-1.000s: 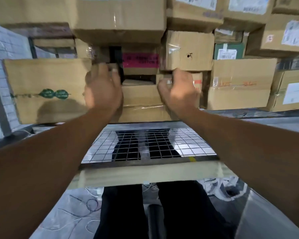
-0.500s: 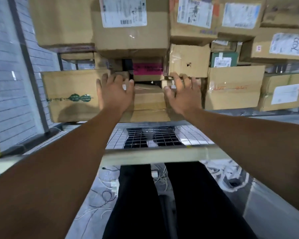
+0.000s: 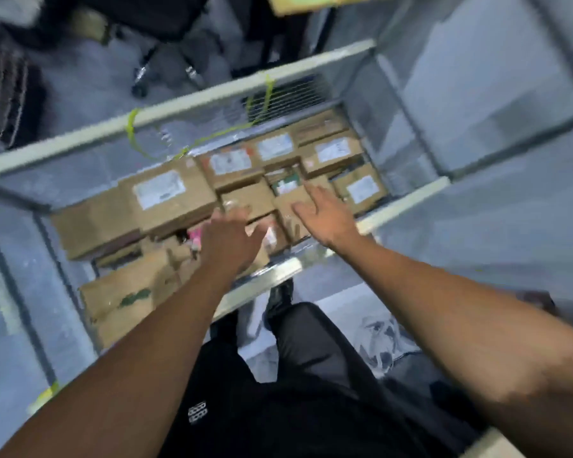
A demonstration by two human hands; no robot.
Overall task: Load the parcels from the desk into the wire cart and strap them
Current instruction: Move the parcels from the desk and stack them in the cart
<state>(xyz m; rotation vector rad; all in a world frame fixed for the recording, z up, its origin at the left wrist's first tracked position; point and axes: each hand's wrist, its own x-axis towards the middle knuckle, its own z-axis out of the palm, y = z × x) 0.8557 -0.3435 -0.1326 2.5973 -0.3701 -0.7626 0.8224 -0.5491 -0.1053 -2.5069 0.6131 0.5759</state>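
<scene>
Currently both my arms reach over the near rail of the wire cart. My left hand and right hand are apart, fingers spread, gripping nothing; blur hides whether they touch cardboard. The parcels sit packed inside the cart. Judged step: load settled, strapping next, which needs the yellow-green strap fetched from the far rail. Labels unreadable; desk out of view.

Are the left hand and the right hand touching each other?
Apart. The head view shows boxes in the gap between the left hand and the right hand.
</scene>
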